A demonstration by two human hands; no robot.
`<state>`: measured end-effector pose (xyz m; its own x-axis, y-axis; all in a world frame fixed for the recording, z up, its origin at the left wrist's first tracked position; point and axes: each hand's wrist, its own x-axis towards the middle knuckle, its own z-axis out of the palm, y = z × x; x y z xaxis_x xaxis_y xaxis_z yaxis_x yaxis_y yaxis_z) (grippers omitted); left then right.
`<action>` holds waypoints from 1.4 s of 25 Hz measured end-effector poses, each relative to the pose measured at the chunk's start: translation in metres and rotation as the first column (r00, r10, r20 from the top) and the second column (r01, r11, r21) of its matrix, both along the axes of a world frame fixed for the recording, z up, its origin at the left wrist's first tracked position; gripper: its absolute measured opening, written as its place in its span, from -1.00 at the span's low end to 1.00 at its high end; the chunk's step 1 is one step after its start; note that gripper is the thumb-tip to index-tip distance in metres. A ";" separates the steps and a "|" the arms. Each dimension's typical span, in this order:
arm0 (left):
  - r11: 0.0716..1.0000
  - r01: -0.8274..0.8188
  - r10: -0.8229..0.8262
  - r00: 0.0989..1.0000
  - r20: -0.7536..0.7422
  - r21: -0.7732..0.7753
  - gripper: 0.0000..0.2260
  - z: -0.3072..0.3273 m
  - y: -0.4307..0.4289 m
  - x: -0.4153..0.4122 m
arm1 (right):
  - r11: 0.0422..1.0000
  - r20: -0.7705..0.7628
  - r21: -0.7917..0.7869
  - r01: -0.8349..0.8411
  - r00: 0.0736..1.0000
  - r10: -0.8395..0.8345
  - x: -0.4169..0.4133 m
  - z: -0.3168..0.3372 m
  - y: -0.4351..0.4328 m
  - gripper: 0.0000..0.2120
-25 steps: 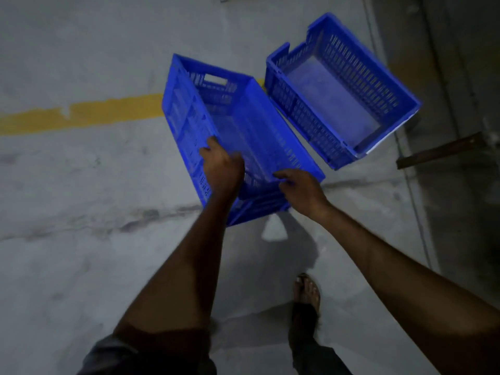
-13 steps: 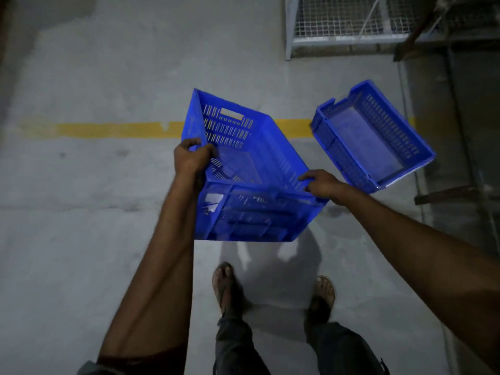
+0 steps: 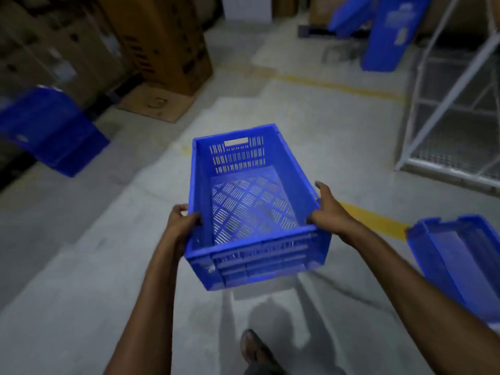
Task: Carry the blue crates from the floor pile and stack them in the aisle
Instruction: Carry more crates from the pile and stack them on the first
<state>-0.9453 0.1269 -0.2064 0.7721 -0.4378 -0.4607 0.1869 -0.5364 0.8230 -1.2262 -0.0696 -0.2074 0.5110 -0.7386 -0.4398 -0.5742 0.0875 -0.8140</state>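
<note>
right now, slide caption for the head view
Left hand and right hand hold an empty blue crate above the floor.

Blue crate (image 3: 257,212), slotted diamond lattice; yellow floor line (image 3: 373,220).

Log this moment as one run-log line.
phase: carry | blue crate: empty, held up | left hand: grips left rim | right hand: grips right rim | second crate: lies at right

A grey concrete floor (image 3: 81,266) is crossed by a yellow line (image 3: 373,220) just right of the fingers (image 3: 322,189) of the right hand (image 3: 331,216). A blue crate (image 3: 460,261) is set on it farther right. Cardboard boxes (image 3: 162,44) and a flat cardboard sheet (image 3: 154,104) are seen well beyond the fingers (image 3: 180,209) of the left hand (image 3: 181,227).
</note>
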 end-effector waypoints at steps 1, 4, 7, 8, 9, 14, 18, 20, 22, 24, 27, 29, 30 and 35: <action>0.999 0.009 -0.012 0.996 0.093 0.031 -0.67 0.004 0.019 0.023 | 0.998 -0.082 -0.023 -0.052 0.995 0.050 0.029 0.010 0.006 -0.23; 0.983 0.042 -0.093 0.952 0.292 0.177 -0.64 0.021 0.076 0.091 | 0.941 -0.252 -0.251 -0.227 0.954 0.163 0.133 0.065 0.034 -0.58; 0.962 -0.022 -0.050 0.965 0.256 0.273 -0.58 0.004 0.136 0.156 | 0.827 -0.325 -0.454 -0.332 0.926 0.194 0.229 0.115 0.098 -0.61; 0.957 -0.070 0.004 0.973 0.229 0.282 -0.54 -0.001 0.153 0.169 | 0.798 -0.333 -0.496 -0.343 0.924 0.190 0.254 0.123 0.120 -0.60; 0.953 -0.127 0.072 0.976 0.203 0.274 -0.52 -0.008 0.168 0.182 | 0.772 -0.333 -0.525 -0.358 0.921 0.200 0.275 0.126 0.140 -0.59; 0.907 -0.391 0.344 0.901 0.264 0.154 -0.62 0.005 0.223 0.222 | 0.639 -0.369 -0.558 -0.529 0.848 0.380 0.371 0.108 0.165 -0.57; 0.904 -0.424 0.392 0.878 0.276 0.065 -0.63 0.021 0.234 0.299 | 0.662 -0.392 -0.457 -0.594 0.803 0.450 0.461 0.074 0.139 -0.58; 0.905 -0.425 0.397 0.870 0.294 0.035 -0.64 0.035 0.225 0.352 | 0.727 -0.404 -0.348 -0.592 0.795 0.454 0.510 0.051 0.126 -0.61; 0.898 -0.432 0.382 0.859 0.342 0.081 -0.68 0.047 0.212 0.409 | 0.766 -0.379 -0.243 -0.595 0.785 0.490 0.568 0.024 0.117 -0.59; 0.878 -0.432 0.336 0.863 0.377 0.206 -0.64 0.058 0.204 0.460 | 0.773 -0.373 -0.161 -0.613 0.763 0.527 0.625 -0.007 0.114 -0.61; 0.835 -0.451 0.300 0.854 0.425 0.316 -0.56 0.057 0.215 0.514 | 0.746 -0.368 -0.090 -0.660 0.718 0.591 0.713 -0.034 0.124 -0.67; 0.839 -0.467 0.308 0.831 0.462 0.279 -0.64 0.056 0.234 0.549 | 0.801 -0.287 0.009 -0.599 0.765 0.576 0.770 -0.030 0.136 -0.42; 0.851 -0.467 0.313 0.818 0.482 0.240 -0.70 0.054 0.247 0.565 | 0.834 -0.240 0.103 -0.541 0.801 0.549 0.803 -0.038 0.140 -0.34; 0.902 -0.409 0.302 0.825 0.478 0.136 -0.70 0.039 0.315 0.677 | 0.916 -0.086 0.066 -0.396 0.912 0.400 0.975 -0.039 0.199 -0.11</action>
<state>-0.2680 0.4421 -0.1670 0.9957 -0.0200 -0.0905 0.0527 -0.6808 0.7305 -0.2517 0.1289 -0.2462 0.7119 -0.4608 -0.5299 -0.6444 -0.1286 -0.7538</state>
